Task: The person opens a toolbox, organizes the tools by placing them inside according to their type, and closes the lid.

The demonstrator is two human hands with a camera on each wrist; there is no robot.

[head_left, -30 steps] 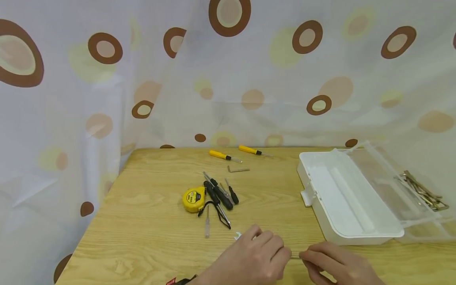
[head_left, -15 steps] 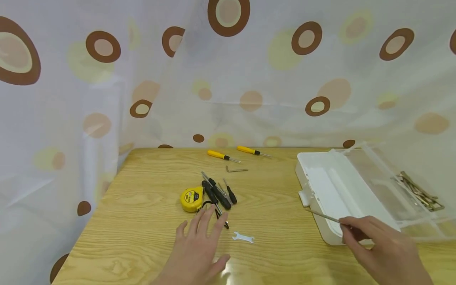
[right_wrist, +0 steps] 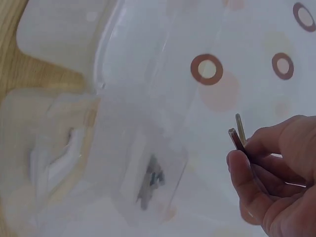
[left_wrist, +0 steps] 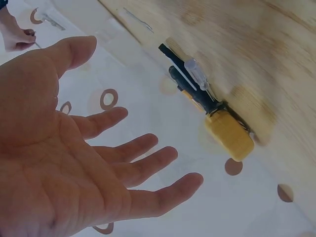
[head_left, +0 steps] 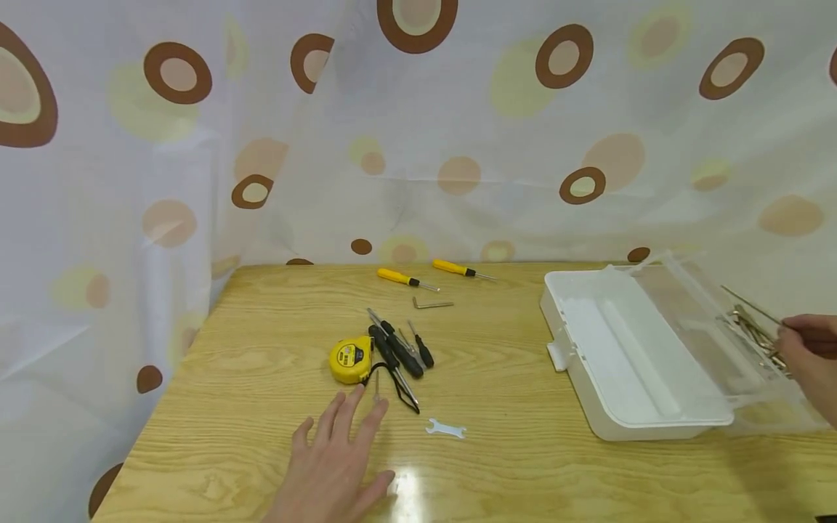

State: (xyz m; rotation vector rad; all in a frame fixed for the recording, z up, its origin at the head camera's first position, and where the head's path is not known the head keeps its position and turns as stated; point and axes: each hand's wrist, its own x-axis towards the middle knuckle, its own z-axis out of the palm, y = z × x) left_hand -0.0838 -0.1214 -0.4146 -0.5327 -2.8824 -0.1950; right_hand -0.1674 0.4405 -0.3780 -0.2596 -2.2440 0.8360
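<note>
At the far right of the head view, my right hand [head_left: 811, 356] pinches a hex key [head_left: 752, 303] between thumb and fingers, with its long arm pointing up and left. It is over the clear lid [head_left: 702, 349] of the white toolbox, where a heap of other hex keys [right_wrist: 150, 185] lies in a compartment. My left hand [head_left: 330, 461] is spread above the wooden table, holding nothing. Its fingertips are near a yellow tape measure [head_left: 349, 360] and overlap a clear-handled screwdriver [left_wrist: 196, 74] in the head view. Right of that hand lies a small double-ended wrench [head_left: 446, 428].
Several black-handled screwdrivers [head_left: 407, 357] lie beside the tape measure. Farther back are another hex key [head_left: 431, 303] and two yellow-handled screwdrivers [head_left: 395, 276]. The white toolbox [head_left: 569, 370] stands at right with its lid swung open. A patterned curtain [head_left: 510, 203] hangs behind the table.
Both hands were close together near the front, a thin metal rod between them. The right hand has since carried the hex key right to the lid; the left has moved left, its fingers now spread.
</note>
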